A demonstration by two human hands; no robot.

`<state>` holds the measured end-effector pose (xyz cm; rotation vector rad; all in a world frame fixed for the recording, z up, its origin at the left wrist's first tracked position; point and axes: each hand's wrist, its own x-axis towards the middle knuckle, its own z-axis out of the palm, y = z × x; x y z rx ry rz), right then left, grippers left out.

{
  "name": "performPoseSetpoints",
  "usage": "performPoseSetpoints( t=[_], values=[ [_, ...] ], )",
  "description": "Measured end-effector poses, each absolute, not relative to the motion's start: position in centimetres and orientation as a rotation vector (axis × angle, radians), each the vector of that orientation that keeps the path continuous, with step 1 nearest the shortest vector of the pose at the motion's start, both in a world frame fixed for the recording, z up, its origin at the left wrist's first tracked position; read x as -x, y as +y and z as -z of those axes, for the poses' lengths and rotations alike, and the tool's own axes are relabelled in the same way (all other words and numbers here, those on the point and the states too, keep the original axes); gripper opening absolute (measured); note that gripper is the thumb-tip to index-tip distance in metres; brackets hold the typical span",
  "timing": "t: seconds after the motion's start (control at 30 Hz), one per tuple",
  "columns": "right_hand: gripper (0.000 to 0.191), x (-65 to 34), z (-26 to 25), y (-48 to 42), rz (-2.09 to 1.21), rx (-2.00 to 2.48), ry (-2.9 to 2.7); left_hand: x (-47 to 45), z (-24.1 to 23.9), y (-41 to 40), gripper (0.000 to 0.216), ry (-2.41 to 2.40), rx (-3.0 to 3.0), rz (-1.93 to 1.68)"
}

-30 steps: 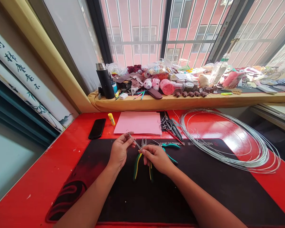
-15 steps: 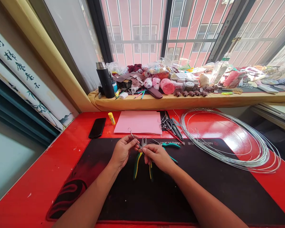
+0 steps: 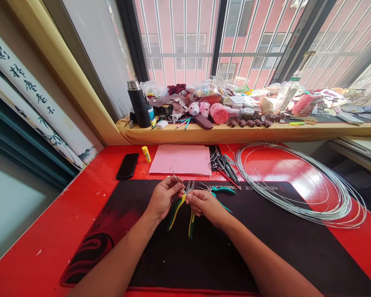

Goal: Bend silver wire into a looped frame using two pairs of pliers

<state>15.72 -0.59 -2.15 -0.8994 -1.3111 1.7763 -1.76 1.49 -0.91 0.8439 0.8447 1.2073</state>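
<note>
At the near side, a black cloth desk mat with red edging (image 3: 188, 264) is being crossed by two bare forearms. Above its middle, a short piece of silvery metal wire (image 3: 175, 177) is being held up off the mat, between the hands. A small closed loop is already showing at its far end, so that bend can be judged done; the near end is being hidden by fingers, and what shaping is left there cannot be told.

The wire is being pinched at mid-length by the left hand (image 3: 162, 200), thumb against closed forefinger, wrist angled inward. The right hand (image 3: 205, 206) is being held palm-down opposite, fingers curled; how tightly it is closed, and on what, cannot be told, since the wire's end and the green-and-yellow-handled steel pliers (image 3: 176, 213) are overlapping there.

Just beyond, teal-handled pliers (image 3: 224, 190) are lying to the right. Farther right, a large coil of silvery wire (image 3: 342, 205) is resting across mat and table, while pink paper sheets (image 3: 181, 161) are lying at the far side.
</note>
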Motion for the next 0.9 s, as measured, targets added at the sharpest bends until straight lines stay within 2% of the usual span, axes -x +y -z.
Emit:
performPoseSetpoints(
  t=[0.9],
  values=[
    [0.037, -15.93, 2.55, -0.59, -1.756, 0.97, -1.341, 2.3, 1.12, 2.0, 0.034, 0.875, -0.808, -1.288]
  ],
)
